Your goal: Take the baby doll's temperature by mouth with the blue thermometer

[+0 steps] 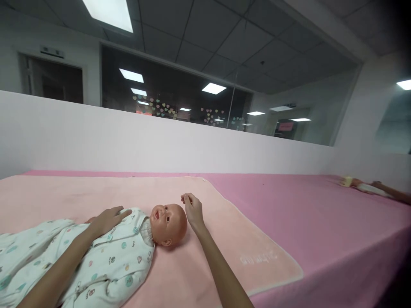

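Blanket [237, 239] under doll [173, 224], pink cloth [282, 209] beyond; left forearm [61, 269] partly hides outfit [128, 256].

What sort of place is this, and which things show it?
Probably an infant-care training room: a dressed baby doll lies on a peach blanket over a pink cover, near a long window.

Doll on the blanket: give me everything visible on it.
The baby doll lies on its back on the peach blanket, head toward the right of the picture. Its bald head looks like glossy plastic or vinyl, with brown eyes, a red open mouth and one ear showing. The white, fabric-looking outfit has small colored prints; its lower end runs out of frame. The left hand rests on the chest; the right hand is beside the crown, contact unclear.
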Demonstrator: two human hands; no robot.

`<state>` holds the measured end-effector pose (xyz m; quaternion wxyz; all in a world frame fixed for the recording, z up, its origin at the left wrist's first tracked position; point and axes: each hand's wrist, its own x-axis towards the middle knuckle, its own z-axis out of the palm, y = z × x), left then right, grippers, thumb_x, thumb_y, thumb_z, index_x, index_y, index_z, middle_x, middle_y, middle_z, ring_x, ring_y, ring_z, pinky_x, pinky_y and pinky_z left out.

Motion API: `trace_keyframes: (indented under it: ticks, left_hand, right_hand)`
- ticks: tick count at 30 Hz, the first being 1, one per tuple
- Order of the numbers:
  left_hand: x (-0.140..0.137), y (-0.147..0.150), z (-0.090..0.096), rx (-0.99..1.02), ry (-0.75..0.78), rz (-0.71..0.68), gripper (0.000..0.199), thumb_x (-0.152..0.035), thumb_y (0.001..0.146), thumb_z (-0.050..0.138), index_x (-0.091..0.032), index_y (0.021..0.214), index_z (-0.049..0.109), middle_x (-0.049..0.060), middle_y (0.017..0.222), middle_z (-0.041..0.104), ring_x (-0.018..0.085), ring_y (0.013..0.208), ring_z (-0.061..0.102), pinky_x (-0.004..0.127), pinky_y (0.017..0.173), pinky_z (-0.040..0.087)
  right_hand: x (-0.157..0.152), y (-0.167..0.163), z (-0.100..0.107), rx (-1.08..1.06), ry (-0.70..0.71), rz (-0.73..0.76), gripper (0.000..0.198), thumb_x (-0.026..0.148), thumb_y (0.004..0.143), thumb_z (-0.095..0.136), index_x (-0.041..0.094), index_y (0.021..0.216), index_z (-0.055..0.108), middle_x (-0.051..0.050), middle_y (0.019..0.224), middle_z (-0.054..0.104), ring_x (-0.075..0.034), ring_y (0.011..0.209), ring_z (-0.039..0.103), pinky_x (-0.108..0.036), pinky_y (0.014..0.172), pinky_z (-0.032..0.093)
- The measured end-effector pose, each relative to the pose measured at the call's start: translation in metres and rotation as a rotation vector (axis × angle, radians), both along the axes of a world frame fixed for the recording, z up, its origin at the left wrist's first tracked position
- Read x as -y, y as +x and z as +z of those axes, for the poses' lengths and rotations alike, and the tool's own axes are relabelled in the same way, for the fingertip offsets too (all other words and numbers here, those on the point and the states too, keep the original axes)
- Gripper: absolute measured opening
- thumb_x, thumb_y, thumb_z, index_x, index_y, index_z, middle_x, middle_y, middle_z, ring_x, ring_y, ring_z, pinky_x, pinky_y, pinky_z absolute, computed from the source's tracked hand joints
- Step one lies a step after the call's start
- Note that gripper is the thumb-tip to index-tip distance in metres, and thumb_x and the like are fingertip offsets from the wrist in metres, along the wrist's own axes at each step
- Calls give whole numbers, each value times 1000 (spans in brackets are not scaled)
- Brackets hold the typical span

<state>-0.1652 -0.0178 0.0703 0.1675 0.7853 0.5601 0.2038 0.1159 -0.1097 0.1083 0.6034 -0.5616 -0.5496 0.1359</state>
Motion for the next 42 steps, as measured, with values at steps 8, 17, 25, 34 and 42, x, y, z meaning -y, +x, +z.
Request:
trace_keyframes:
  ticks: [8, 17, 25, 34, 42]
  left_hand:
    - [13, 2, 6, 39, -26, 14, 58, -67, 74, 30, -21, 96, 58, 8, 100, 63, 26, 94, 56, 36, 80, 38]
    - [21, 4, 11, 41, 7, -33, 46, -59, 79, 27, -22, 81, 55, 4, 82, 63, 22, 82, 56, 31, 70, 35]
    - [21, 3, 13, 69, -13, -39, 46, -60, 79, 29, -22, 85, 55, 5, 90, 63, 23, 85, 57, 32, 73, 35]
    - [19, 2, 11, 64, -25, -55, 45, -60, 79, 28, -23, 81, 53, 2, 81, 63, 22, 82, 56, 32, 73, 35]
    - [23, 5, 16, 36, -33, -37, 43, -57, 79, 29, -22, 78, 53, 2, 82, 63, 21, 82, 56, 32, 72, 34]
  right_hand:
    - [-19, 11, -13, -36, -32, 148, 30, 44, 76, 45, 18, 83, 59, -6, 91, 63, -19, 89, 55, -32, 79, 42]
    - [-19, 3, -20, -67, -66, 221, 43, 50, 76, 48, 20, 105, 58, -8, 118, 57, -21, 111, 49, -39, 98, 36]
    - [-8, -5, -19, -13, -128, 332, 40, 52, 78, 43, 20, 91, 64, -5, 101, 65, -20, 96, 57, -37, 91, 41]
    - [-17, 9, -20, -114, 90, 8, 42, 50, 77, 43, 20, 104, 58, -10, 125, 49, -21, 120, 40, -40, 99, 34]
    - [-14, 5, -25, 125, 86, -172, 41, 48, 79, 43, 20, 105, 57, -10, 132, 41, -23, 123, 35, -44, 104, 28]
